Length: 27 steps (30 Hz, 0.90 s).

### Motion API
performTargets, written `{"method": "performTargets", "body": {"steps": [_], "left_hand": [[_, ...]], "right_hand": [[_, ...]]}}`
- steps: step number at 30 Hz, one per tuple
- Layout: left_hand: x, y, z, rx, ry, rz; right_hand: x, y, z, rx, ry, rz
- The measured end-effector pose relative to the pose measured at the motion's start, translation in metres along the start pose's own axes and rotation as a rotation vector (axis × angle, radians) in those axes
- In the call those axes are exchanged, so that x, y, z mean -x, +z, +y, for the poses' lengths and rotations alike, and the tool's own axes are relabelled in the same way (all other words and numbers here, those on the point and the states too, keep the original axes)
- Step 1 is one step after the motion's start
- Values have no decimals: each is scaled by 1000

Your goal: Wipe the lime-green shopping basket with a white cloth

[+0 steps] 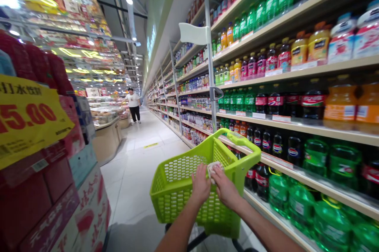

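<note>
A lime-green plastic shopping cart (177, 200) with perforated walls stands in front of me, its handle (237, 138) at the upper right. My right hand (220, 183) presses a crumpled white cloth (213, 168) against the cart's near rim, fingers closed over it. Just left of it, my left hand (201, 183) rests on the same rim with its fingers bent over the edge; their tips are partly hidden. The cloth lies between the two hands, and whether the left one touches it is unclear.
Shelves (296, 121) of soft drink bottles run along the right, close to the cart. Stacked drink cartons with a yellow price sign (32, 119) stand at the left. Down the tiled aisle (139, 157), a person (133, 105) in a white top stands near display counters (108, 139).
</note>
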State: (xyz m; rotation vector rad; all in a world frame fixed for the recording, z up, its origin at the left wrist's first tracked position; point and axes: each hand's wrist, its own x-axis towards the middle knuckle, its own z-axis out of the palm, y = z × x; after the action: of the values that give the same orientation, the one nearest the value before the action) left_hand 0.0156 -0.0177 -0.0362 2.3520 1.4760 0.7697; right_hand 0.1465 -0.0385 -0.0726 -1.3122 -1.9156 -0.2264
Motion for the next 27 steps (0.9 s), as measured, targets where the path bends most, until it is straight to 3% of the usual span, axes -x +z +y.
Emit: {"method": "performTargets", "body": {"steps": [3,6,10,12,15,20,22,24,27], "left_hand": [[-20,8,28,124,74,-39],[-29,15,42,50,36,-69],[-29,23,46,-45,38,-80],[-27,26,46,-133,60,-59],[-21,22,30,-260,83,-19],[2,-7,-29,-301,-115,18],[9,-14,-39,-294,-174,13],[9,-11,-30,-250,-139,-2],[1,7,0,-169,-60,-2]], "right_hand": [[-15,-16,1,-118,51,-27],[-22,-34,9,-86,80,-79],[-25,-57,14,211,76,-237],[-29,-69,16,368,162,-292],[-33,-80,23,438,267,-307],[-27,-77,27,472,190,-217],[-25,-71,21,448,191,-202],[-24,-65,13,415,187,-217],[-22,-58,3,425,141,-252]]}}
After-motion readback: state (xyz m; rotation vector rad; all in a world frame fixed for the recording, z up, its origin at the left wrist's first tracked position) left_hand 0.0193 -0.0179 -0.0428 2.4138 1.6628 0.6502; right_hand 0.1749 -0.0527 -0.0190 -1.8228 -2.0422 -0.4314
